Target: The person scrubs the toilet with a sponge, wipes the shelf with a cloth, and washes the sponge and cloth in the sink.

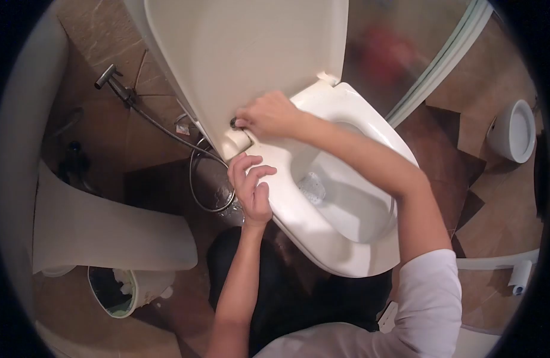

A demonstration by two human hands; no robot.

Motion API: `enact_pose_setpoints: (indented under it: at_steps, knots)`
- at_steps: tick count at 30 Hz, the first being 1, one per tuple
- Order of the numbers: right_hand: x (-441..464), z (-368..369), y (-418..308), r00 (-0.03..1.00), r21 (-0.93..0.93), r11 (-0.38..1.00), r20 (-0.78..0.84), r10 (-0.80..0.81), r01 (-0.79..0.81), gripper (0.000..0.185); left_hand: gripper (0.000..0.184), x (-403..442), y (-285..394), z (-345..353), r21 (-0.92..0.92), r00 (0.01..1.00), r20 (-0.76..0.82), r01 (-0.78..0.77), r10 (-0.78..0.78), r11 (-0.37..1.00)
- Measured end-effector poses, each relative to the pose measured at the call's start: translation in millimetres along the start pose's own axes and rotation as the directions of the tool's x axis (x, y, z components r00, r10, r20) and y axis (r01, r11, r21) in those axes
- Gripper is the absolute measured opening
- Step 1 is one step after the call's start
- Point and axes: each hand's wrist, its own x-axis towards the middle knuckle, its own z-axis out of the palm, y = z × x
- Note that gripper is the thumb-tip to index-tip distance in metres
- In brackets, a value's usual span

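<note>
A white toilet bowl (346, 259) stands before me with its lid (245, 48) raised. My right hand (270, 116) is closed, its fingers pinched on a small dark round piece (233, 122) by the left hinge (235, 143). What this piece is cannot be made out. Lower down, my left hand (252, 188) rests at the bowl's left rear rim, fingers spread and loosely curled, holding nothing. Suds or bubbles (312, 188) show inside the bowl.
At left hang a bidet sprayer (111, 76) and its looping metal hose (192, 179). A pale pedestal (114, 232) and an open waste bin (132, 292) stand at lower left. A glass-panel frame (445, 62) rises at right, near a white round container (516, 131).
</note>
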Motion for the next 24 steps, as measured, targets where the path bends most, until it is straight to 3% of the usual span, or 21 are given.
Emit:
enact_pose_setpoints:
  at_steps: [4, 6, 7, 9, 11, 13, 14, 15, 17, 18, 19, 21, 24]
  knots:
    - [-22.4, 1.0, 79.8, 0.998, -0.022, 0.999, -0.042, -0.045, 0.044, 0.018, 0.026, -1.4, 3.0, 3.2, -0.013, 0.999, -0.011, 0.03, -0.03, 0.999]
    - [-25.5, -10.5, 98.2, 0.971, -0.213, 0.957, 0.088, 0.221, -0.198, 0.013, 0.026, -1.8, 4.3, 4.0, -0.026, 0.999, -0.03, 0.043, -0.044, 0.999]
    - [-23.9, -6.0, 91.8, 0.972, -0.214, 0.957, 0.086, 0.219, -0.197, 0.013, 0.026, -1.5, 2.8, 3.7, -0.023, 0.999, -0.028, 0.029, -0.03, 0.999]
    - [-14.0, 13.8, 61.4, 0.999, -0.364, 0.931, 0.01, 0.034, -0.028, 0.014, 0.025, -0.5, 1.7, 3.7, -0.019, 0.999, -0.032, 0.018, -0.018, 1.0]
    - [-7.6, 11.6, 41.0, 0.998, -0.367, 0.93, 0.057, 0.021, 0.002, 0.016, 0.025, -1.1, 2.6, 3.9, -0.031, 0.999, -0.036, 0.037, -0.039, 0.999]
    - [-17.3, 6.7, 51.3, 0.994, -0.108, 0.989, -0.038, 0.099, -0.102, 0.018, 0.025, -1.3, 1.3, 1.3, -0.022, 0.999, -0.02, 0.035, -0.035, 0.999]
    - [-24.1, -0.8, 62.9, 0.968, -0.114, 0.962, -0.007, 0.251, -0.25, 0.02, 0.025, -0.8, 1.1, 2.7, -0.015, 0.999, -0.015, 0.037, -0.037, 0.999]
    - [-30.4, -4.9, 74.9, 0.968, -0.115, 0.962, -0.002, 0.251, -0.249, 0.02, 0.025, -0.9, 1.6, 4.0, -0.018, 0.999, -0.016, 0.04, -0.041, 0.999]
    - [-37.9, -8.5, 90.8, 0.884, 0.046, 0.884, -0.025, 0.467, -0.466, 0.021, 0.027, -1.8, 2.1, 4.1, -0.044, 0.998, -0.037, 0.04, -0.041, 0.998]
    - [-36.9, 0.5, 91.0, 0.915, -0.045, 0.916, -0.076, 0.395, -0.399, 0.019, 0.027, -2.7, 2.4, 3.4, -0.041, 0.998, -0.037, 0.041, -0.043, 0.998]
    - [-32.8, 9.5, 78.6, 0.916, -0.044, 0.917, -0.076, 0.393, -0.397, 0.019, 0.026, -2.8, 2.5, 3.5, -0.043, 0.998, -0.04, 0.044, -0.046, 0.998]
    - [-21.6, 30.6, 47.1, 0.952, 0.007, 0.978, -0.227, 0.205, -0.209, 0.018, 0.024, -1.3, 1.7, 5.0, -0.046, 0.997, -0.051, 0.048, -0.051, 0.998]
    - [-12.4, 8.5, 27.1, 0.954, 0.057, 0.957, -0.091, 0.287, -0.283, 0.016, 0.024, -0.6, 1.3, 2.1, -0.02, 0.999, -0.04, 0.016, -0.016, 1.0]
